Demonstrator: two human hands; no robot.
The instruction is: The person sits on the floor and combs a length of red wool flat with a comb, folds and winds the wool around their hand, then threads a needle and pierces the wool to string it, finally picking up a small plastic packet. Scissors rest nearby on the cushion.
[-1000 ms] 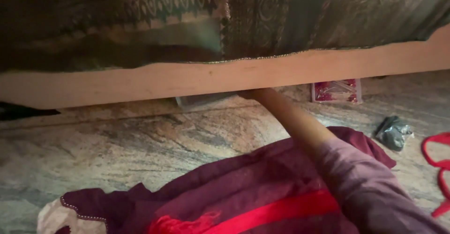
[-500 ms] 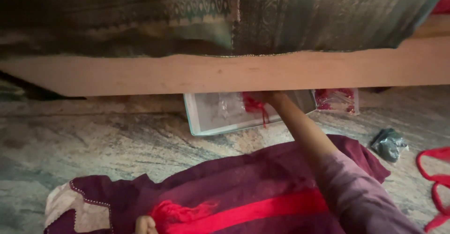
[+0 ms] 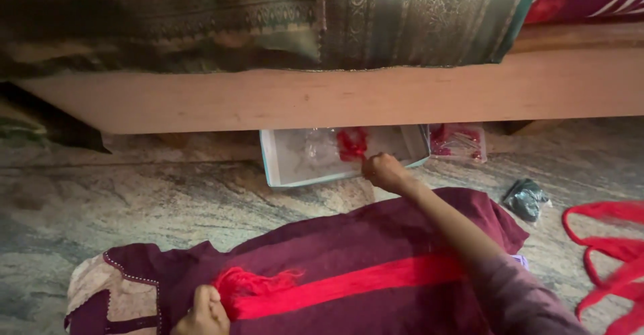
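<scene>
Under bed edge, your right hand point(image 3: 384, 171) clenched at tray point(image 3: 282, 167), gripping red thread tuft point(image 3: 351, 143). Left hand point(image 3: 203, 313) pinching red thread bundle point(image 3: 335, 284) on maroon cloth point(image 3: 376, 241). Threads partly laid; more remain.

Right hand point(image 3: 382, 170) closed on the shallow white box point(image 3: 295, 170) half under the bed frame point(image 3: 335, 97), left hand point(image 3: 203, 313) pinched red thread bundle point(image 3: 349, 282) on maroon garment point(image 3: 376, 241) (stone floor point(image 3: 134, 201) beneath), loose red cord point(image 3: 604, 254) lay nearby.

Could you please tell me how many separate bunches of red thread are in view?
3: one on the maroon garment under the left hand, one in the shallow box by the right hand, one loose at far right. More may be hidden.
</scene>
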